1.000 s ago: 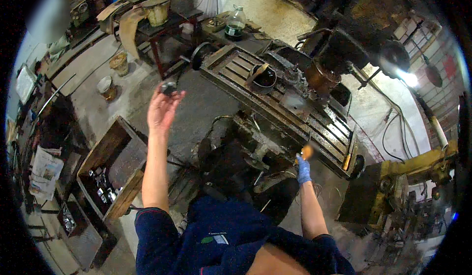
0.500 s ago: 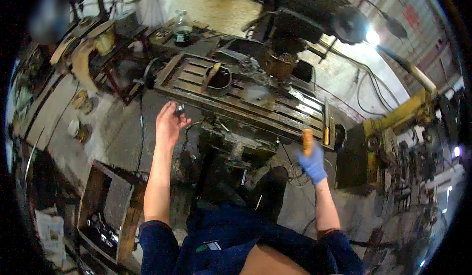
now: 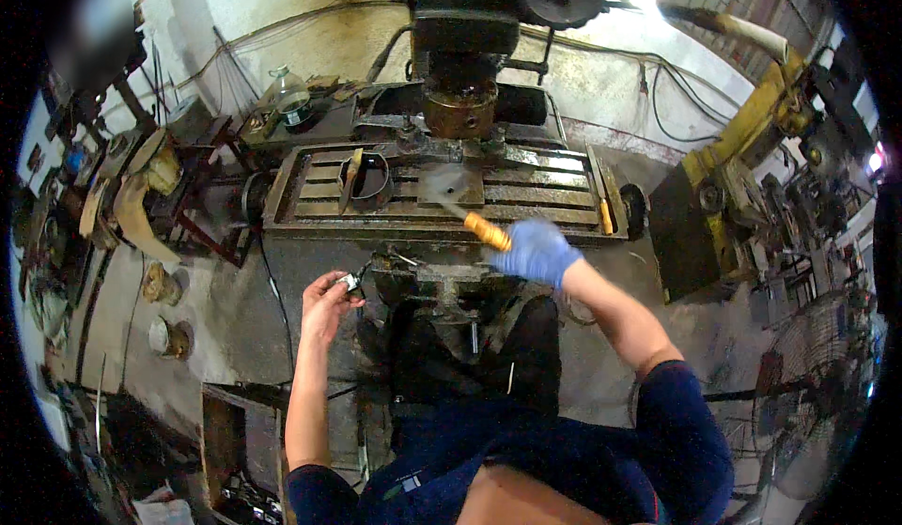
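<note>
Since half a second ago the gloved right hand (image 3: 536, 251) has swung its orange-handled tool (image 3: 474, 224) over the machine table's (image 3: 564, 220) front edge. Its handle runs back-left toward a grey plate (image 3: 451, 185). The left hand (image 3: 324, 301), well apart, pinches a small metal piece (image 3: 352, 282) below that edge.

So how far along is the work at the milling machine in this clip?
Early, by the look of it. Already set: a metal ring and a flat plate lie on the slotted table. In hand: the gloved right hand holds an orange-handled tool pointed at the plate, and the bare left hand grips a small metal part at the table's front. Nothing looks clamped under the spindle yet.
</note>
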Available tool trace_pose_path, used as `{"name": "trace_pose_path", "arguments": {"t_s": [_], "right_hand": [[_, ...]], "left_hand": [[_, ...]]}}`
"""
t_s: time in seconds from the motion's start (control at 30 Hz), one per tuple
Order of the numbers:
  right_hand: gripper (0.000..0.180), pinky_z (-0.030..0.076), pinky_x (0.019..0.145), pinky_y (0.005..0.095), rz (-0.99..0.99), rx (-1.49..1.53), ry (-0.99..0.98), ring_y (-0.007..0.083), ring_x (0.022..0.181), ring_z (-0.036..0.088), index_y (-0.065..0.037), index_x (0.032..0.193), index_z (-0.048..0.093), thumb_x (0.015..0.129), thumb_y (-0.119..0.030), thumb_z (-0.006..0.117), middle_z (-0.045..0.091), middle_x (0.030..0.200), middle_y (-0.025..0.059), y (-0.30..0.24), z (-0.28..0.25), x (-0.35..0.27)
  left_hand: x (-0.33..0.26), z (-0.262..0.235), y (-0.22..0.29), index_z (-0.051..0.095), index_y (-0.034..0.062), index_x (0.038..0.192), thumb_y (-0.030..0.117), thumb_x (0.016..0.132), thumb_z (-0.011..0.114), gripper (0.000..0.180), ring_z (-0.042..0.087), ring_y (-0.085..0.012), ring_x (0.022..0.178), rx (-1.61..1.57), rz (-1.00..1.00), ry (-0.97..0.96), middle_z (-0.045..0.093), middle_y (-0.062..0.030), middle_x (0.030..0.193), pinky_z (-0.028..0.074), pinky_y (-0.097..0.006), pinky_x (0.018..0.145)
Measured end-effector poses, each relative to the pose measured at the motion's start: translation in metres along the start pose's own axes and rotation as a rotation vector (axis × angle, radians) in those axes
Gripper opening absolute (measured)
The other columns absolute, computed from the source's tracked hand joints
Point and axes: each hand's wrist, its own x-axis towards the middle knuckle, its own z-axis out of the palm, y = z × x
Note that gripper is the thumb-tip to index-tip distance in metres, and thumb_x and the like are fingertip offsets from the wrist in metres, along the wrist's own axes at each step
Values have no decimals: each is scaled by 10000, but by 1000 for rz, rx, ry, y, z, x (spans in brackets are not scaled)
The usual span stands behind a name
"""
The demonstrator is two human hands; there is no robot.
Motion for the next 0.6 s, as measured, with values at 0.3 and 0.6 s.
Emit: {"name": "trace_pose_path", "arguments": {"t_s": [0.3, 0.6], "right_hand": [[467, 479, 734, 406, 277, 44, 141, 327, 834, 617, -31, 824, 659, 755, -475, 529, 639, 866, 182, 41, -2, 79], [557, 459, 632, 454, -183, 180, -60, 381, 663, 587, -56, 742, 651, 731, -595, 514, 591, 690, 225, 58, 23, -27]], "left_hand": [[23, 66, 10, 562, -72, 965, -15, 782, 530, 194, 576, -154, 609, 263, 4, -110, 578, -96, 819, 561, -330, 593], [79, 136, 9, 605, -24, 914, 32, 715, 561, 212, 604, -166, 603, 821, 165, -236, 610, -100, 737, 489, -276, 535]]}}
